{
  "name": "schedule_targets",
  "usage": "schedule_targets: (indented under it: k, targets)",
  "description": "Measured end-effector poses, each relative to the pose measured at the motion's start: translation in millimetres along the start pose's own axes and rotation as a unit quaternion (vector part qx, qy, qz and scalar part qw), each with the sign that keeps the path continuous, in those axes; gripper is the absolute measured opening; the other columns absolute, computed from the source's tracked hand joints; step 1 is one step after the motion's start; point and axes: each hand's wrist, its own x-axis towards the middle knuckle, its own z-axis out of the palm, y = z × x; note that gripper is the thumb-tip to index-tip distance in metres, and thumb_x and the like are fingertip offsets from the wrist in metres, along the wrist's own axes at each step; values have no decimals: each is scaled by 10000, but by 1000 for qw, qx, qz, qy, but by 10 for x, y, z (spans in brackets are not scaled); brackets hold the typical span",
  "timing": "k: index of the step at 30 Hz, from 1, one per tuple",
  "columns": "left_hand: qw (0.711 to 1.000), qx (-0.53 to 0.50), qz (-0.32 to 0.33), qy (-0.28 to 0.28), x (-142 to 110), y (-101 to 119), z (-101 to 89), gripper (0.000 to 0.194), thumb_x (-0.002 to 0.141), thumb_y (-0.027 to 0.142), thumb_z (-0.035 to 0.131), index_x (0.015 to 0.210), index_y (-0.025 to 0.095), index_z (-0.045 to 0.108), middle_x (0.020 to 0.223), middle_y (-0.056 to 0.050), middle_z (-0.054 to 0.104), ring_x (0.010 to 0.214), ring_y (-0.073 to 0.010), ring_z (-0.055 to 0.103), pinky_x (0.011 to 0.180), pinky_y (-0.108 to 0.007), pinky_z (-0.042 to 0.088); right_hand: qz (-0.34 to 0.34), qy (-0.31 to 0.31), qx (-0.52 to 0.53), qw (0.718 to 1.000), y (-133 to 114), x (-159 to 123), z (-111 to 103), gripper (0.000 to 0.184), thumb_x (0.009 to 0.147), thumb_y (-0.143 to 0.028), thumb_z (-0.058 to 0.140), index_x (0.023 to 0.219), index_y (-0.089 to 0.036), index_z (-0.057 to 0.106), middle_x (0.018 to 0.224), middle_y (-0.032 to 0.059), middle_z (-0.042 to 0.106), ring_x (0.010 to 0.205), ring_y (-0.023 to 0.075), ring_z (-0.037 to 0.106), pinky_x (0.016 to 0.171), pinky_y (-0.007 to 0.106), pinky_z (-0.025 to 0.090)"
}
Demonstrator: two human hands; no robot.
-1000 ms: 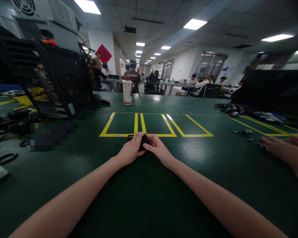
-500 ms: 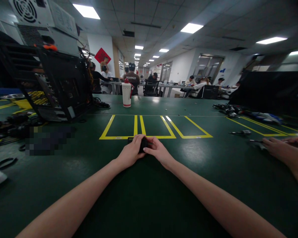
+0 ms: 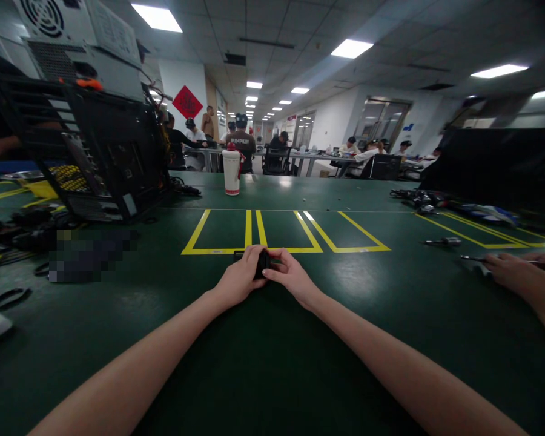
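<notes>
Both my hands meet over the green table [image 3: 254,363], just in front of the yellow tape outlines [image 3: 287,250]. Between them is a small black object [image 3: 262,266], mostly covered by fingers, so its kind does not show. My left hand [image 3: 240,275] wraps round it from the left, and a dark corner sticks out past the knuckles. From the right, my right hand [image 3: 293,275] pinches its edge with thumb and fingertips.
A white cup [image 3: 231,172] with a red lid stands beyond the tape. At left rises a black computer case [image 3: 104,151] with a power supply [image 3: 95,36] on top. On the right, a co-worker's hand [image 3: 518,275] holds a thin tool, near a dark screwdriver-like tool [image 3: 442,242].
My hands stay nearly in place on the black object. The co-worker's hand at right has shifted slightly right, and an arm now shows behind the computer case at far left.
</notes>
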Motion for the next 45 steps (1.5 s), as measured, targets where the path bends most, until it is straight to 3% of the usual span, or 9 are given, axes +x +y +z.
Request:
schedule_targets:
  k: [5,10,15,19,23,31,36,41,45]
  targets:
    - [1000,-13,7,7,1,-8,9,541,730,264,520,1178,240,218,1212,-70,348,939,-218,530,719,-367,482,-15,31,-26,999,-9,-2,15,239,694,-264,576,918,-221,504,1007,11,540,983,149,504,901,345,374]
    - [1000,-10,8,6,-2,-14,11,564,730,257,519,1195,246,199,1240,-69,319,995,-230,506,768,-383,468,27,42,-48,998,41,44,-21,316,697,-279,574,996,-203,506,1049,47,531,999,173,492,907,374,363]
    - [1000,-3,7,0,-11,-2,-14,567,714,237,533,1180,248,211,1219,-61,338,945,-217,529,726,-365,485,-2,6,-12,1000,-14,-9,17,341,661,-198,606,979,-231,490,1043,13,525,984,155,504,886,334,394]
    - [1000,-5,11,8,-7,-2,-6,535,731,274,523,1172,244,222,1189,-62,365,924,-210,533,707,-362,488,-15,32,-35,999,-22,-3,39,232,699,-246,571,921,-223,505,1000,9,541,979,149,500,883,332,389]
    - [1000,0,14,15,1,-11,13,552,725,273,532,1177,238,216,1193,-66,361,945,-219,521,726,-375,480,11,53,-52,997,46,56,-2,290,698,-277,573,972,-210,508,1023,37,542,989,167,494,887,364,372]
    - [1000,-7,4,-3,-11,8,-26,543,721,255,530,1171,242,225,1190,-68,357,915,-211,533,712,-366,481,-2,2,-18,1000,14,6,9,363,659,-235,616,999,-228,490,1059,26,532,982,161,509,880,345,389]
    - [1000,-13,12,2,-7,5,-20,532,731,271,520,1171,249,222,1193,-63,356,930,-211,531,720,-367,481,-13,35,-58,998,9,22,18,243,716,-296,554,945,-223,516,1015,16,552,984,155,495,889,348,376]
    - [1000,-6,9,6,-6,11,-18,535,733,275,514,1177,249,217,1194,-63,356,940,-216,531,727,-372,479,28,47,-52,997,72,65,-25,323,697,-313,573,995,-202,514,1051,49,540,1005,177,486,903,373,359]
    - [1000,-6,3,-5,-4,15,-30,538,730,274,518,1178,246,222,1196,-65,354,900,-211,544,695,-359,485,5,24,-22,999,62,25,-7,324,664,-236,607,968,-216,498,1039,29,530,978,166,512,881,353,392]
